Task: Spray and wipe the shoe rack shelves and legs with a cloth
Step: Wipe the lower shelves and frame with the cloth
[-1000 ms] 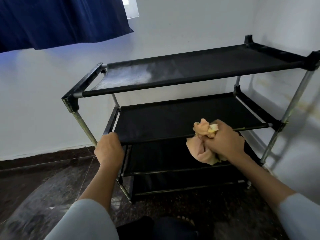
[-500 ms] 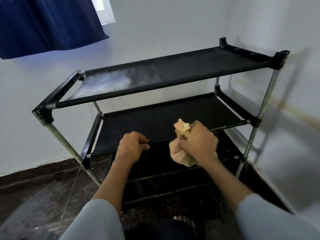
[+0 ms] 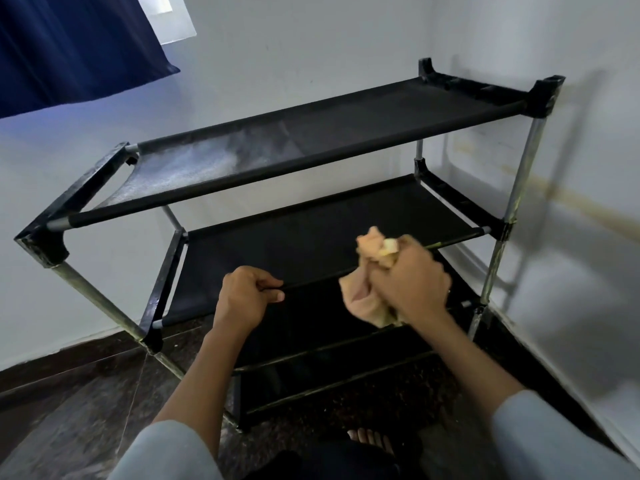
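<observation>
Here's the shoe rack, tucked into the corner of the room on the dark floor, and your peach cloth is bunched tight in your right hand, fingers curled hard round it, right at the front edge of the middle shelf toward its right end. Your left hand is clamped on that same front rail further left, thumb and fingers pinching the bar. Good brace, and I'd hold it, because this light frame looks as if it would skid or rock under a firm wipe. My read is that you're working the middle shelf's front bar: spread the cloth a little flatter so more of it meets the fabric, run along the rail in one direction toward the right front corner, then sweep back across the shelf itself. Look up at the top shelf: a pale, hazy patch sits near its left end, spray or dust, I can't tell which, so it likely needs a pass. The metal legs look streaked too. As for what's stored here, every shelf in view carries nothing, no shoes anywhere, and no spray bottle shows. A blue curtain hangs top left, and your bare toes peek out below.
</observation>
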A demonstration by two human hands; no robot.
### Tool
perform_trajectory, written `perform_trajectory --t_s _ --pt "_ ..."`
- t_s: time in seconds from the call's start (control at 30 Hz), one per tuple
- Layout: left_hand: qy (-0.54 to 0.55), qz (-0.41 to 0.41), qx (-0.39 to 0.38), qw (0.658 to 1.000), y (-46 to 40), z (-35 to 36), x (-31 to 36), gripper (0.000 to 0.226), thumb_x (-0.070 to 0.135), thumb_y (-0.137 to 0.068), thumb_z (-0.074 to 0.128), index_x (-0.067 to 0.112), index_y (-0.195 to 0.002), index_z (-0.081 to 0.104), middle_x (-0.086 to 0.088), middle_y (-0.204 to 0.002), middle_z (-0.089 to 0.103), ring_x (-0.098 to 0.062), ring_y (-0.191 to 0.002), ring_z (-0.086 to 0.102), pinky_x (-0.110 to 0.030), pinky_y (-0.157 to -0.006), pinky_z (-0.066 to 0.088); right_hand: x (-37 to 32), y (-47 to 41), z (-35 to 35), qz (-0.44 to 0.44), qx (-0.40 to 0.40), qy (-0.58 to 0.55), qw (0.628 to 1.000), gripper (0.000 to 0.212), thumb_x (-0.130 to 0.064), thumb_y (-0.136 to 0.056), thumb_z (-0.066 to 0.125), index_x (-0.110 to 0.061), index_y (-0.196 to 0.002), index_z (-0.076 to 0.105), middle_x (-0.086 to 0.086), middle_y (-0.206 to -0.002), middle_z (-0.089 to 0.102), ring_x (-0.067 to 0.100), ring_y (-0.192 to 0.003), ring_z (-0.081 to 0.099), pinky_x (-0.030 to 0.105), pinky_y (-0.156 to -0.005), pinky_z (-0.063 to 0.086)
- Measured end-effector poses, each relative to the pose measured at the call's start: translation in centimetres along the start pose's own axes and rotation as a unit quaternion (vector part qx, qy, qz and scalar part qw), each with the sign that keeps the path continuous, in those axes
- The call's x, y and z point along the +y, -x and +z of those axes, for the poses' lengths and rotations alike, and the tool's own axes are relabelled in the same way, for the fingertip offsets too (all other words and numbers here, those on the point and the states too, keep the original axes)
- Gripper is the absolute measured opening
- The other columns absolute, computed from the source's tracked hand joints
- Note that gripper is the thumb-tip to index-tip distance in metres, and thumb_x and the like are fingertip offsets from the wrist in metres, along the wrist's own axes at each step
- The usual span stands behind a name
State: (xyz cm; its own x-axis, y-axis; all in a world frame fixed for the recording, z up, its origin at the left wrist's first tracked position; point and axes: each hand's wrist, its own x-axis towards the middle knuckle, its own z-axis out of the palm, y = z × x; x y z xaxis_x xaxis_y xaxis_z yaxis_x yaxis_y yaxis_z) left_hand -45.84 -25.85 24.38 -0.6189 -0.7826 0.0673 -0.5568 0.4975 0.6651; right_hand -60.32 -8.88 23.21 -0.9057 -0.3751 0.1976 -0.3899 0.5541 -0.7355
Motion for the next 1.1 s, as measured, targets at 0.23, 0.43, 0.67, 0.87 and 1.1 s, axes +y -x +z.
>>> perform_trajectory --t_s 0.23,0.43,0.67,0.87,1.1 --pt "-0.014 0.003 -0.005 1.000 -0.3 0.0 -0.2 0.017 0.001 -0.071 0.077 0.012 -0.083 0.074 0.000 -0.078 0.068 -0.017 -0.082 0.065 -0.028 -0.080 0.049 -2.0 0.8 1.7 0.024 -0.015 -0.054 0.998 0.027 -0.041 -0.086 0.061 -0.016 -0.095 0.057 0.003 -0.090 0.056 0.030 -0.092 0.060 0.030 -0.068 0.038" --pt "-0.089 0.050 0.026 0.994 0.1 -0.2 0.1 0.029 0.002 -0.083 0.062 0.022 -0.062 0.066 -0.002 -0.069 0.065 -0.016 -0.067 0.059 -0.023 -0.057 0.044 -5.3 3.8 6.2 -0.080 -0.140 -0.189 0.969 0.016 -0.034 -0.090 0.062 -0.019 -0.095 0.058 -0.003 -0.089 0.060 0.014 -0.077 0.057 0.022 -0.061 0.041" --pt "-0.032 0.018 0.003 0.999 0.1 -0.2 0.1 0.017 0.005 -0.073 0.077 0.013 -0.088 0.075 0.003 -0.076 0.067 -0.015 -0.079 0.065 -0.027 -0.078 0.050 0.1 0.3 2.9 -0.031 -0.052 -0.159 0.985 0.024 -0.029 -0.091 0.060 -0.017 -0.111 0.064 0.009 -0.104 0.067 0.032 -0.096 0.063 0.035 -0.074 0.048" --pt "-0.014 0.000 0.006 1.000 0.0 -0.3 0.2 0.016 0.003 -0.071 0.079 0.012 -0.084 0.074 0.000 -0.077 0.068 -0.017 -0.081 0.066 -0.028 -0.081 0.051 3.4 -2.9 -2.2 0.039 0.003 -0.260 0.965 0.019 -0.031 -0.093 0.058 -0.012 -0.094 0.060 0.003 -0.083 0.062 0.015 -0.076 0.059 0.023 -0.061 0.044" --pt "-0.023 -0.011 0.002 1.000 -0.2 -0.2 0.4 0.015 0.002 -0.070 0.079 0.013 -0.080 0.074 0.003 -0.071 0.066 -0.017 -0.080 0.066 -0.025 -0.075 0.047 1.3 -1.0 -0.2 -0.041 0.071 -0.201 0.976 0.052 -0.037 -0.070 0.081 -0.031 -0.111 0.051 0.008 -0.149 0.015 0.015 -0.129 0.037 0.032 -0.107 0.036"
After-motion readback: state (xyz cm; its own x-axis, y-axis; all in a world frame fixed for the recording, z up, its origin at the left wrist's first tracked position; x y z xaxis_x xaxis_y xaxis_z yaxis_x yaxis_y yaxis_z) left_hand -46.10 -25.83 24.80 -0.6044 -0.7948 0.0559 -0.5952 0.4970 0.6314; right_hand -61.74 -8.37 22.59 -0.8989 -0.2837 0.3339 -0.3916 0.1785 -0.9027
